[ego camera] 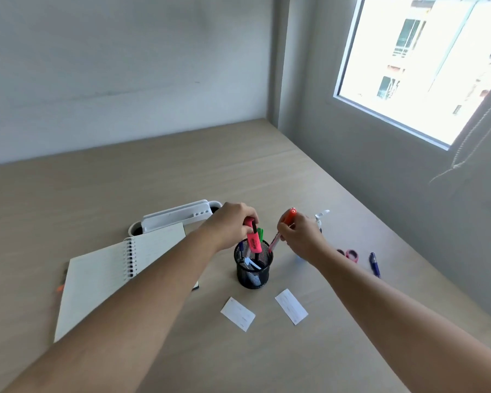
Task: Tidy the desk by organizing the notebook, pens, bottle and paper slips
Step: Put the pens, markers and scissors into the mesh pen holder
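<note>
A black mesh pen cup (253,276) stands mid-desk with several pens inside. My left hand (233,225) grips a pink highlighter (253,241), its lower end in the cup. My right hand (302,236) holds an orange marker (290,215) together with a thin pink pen (274,243), just above the cup's right rim. An open spiral notebook (108,268) lies left of the cup. Two white paper slips (237,314) (291,306) lie in front of it. The spray bottle (321,218) shows only its white nozzle behind my right hand. A blue pen (374,264) lies at the right.
A white desk organizer (176,215) sits behind the notebook. A pink and black ring-shaped item (351,255) lies beside the blue pen. An orange pen (59,287) peeks out at the notebook's left edge. The desk's right edge runs along the wall under a window.
</note>
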### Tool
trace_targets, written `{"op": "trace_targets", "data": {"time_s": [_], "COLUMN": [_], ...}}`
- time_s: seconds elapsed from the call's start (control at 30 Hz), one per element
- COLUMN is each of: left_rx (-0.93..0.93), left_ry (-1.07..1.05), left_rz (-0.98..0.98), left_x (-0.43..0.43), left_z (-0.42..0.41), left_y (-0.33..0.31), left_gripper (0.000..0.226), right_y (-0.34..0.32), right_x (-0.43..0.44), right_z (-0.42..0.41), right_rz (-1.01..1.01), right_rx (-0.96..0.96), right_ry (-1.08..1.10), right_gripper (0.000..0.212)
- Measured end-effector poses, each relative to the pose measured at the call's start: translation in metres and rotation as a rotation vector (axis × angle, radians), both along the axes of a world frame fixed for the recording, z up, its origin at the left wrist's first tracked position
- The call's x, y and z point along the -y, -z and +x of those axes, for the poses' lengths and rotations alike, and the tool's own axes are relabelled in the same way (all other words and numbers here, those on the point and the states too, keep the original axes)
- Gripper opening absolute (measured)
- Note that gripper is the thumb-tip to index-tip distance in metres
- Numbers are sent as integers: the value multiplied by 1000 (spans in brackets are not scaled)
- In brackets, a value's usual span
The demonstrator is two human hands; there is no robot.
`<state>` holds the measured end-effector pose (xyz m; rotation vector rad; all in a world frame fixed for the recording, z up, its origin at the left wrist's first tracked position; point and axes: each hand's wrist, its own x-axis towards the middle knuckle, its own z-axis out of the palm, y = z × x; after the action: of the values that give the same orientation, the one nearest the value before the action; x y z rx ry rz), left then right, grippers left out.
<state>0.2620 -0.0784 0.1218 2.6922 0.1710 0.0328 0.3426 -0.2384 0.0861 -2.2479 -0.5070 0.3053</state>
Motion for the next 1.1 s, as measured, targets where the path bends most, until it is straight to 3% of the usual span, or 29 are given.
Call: {"op": "trace_targets", "data": {"time_s": [0.13, 0.23, 0.5, 0.77, 0.97, 1.1], "left_rx": [-2, -94, -192, -7, 27, 119], "left_ry": [-49, -53, -24, -162, -168, -144], "left_rz": [8, 20, 90, 51, 57, 55], "left_x": [0, 1, 10, 4, 2, 10], "left_z": [8, 12, 25, 15, 2, -1], "left_y": [19, 36, 59, 60, 51, 33], "left_gripper": [20, 20, 19, 31, 22, 11], "right_y": [18, 32, 55, 56, 47, 36], "right_x": [-11, -18, -29, -32, -25, 1], "right_z": [8, 13, 20, 17, 11, 9], "right_rz": [-145, -225, -413, -369, -337, -220], "right_rx": [32, 47, -2, 28, 17, 121], "right_ry": [-148, -242, -331, -271, -219, -132], "right_gripper": [5, 12, 15, 25, 17, 9]}}
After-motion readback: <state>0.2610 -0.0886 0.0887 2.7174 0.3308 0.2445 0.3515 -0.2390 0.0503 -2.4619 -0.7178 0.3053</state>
